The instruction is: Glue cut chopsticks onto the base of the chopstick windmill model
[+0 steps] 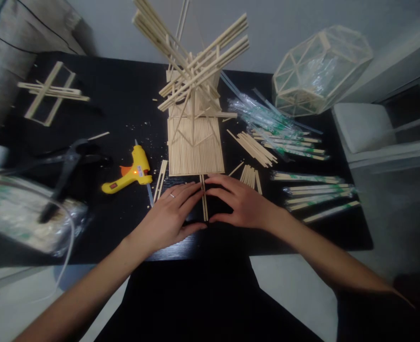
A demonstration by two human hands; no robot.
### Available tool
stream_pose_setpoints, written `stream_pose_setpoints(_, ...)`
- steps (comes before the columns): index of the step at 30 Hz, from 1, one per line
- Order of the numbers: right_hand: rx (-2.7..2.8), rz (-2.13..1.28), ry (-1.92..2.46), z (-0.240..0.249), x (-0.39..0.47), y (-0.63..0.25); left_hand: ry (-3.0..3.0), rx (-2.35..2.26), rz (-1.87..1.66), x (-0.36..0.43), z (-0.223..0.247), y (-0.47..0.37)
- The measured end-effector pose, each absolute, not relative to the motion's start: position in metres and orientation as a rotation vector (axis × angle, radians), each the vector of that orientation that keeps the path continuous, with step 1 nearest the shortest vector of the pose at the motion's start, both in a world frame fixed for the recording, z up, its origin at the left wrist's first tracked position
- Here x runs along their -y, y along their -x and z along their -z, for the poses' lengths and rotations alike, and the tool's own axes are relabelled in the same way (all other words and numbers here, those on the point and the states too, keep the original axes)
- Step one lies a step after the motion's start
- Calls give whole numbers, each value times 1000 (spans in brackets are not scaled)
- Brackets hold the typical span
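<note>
Two thin wooden sticks (204, 204) lie side by side, pointing away from me, just below the front edge of a stick-covered platform (195, 152). My left hand (172, 211), with a ring on one finger, closes on them from the left, thumb at their near end and fingertips near the far end. From the right, my right hand (236, 202) presses its fingertips against the same sticks. On the platform's far part stands a windmill-like structure (191, 80) of crossed sticks.
A yellow glue gun (136, 171) lies left of the platform, near short sticks (160, 180). Loose sticks (254, 148) and wrapped bundles (320, 190) lie right. A polyhedral frame (320, 71) stands back right, a stick frame (51, 92) back left, a plastic-wrapped pack (28, 213) front left.
</note>
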State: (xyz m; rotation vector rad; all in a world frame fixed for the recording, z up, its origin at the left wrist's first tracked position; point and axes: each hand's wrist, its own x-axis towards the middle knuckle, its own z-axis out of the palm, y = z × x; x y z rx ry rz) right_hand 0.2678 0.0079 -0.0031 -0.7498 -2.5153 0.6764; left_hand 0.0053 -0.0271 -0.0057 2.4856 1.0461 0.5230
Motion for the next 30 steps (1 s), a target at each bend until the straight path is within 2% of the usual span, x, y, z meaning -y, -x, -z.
stream_pose_setpoints(30,2519,-637,824,13,-5,-261,-2569,-1010,-454,26,5,-4)
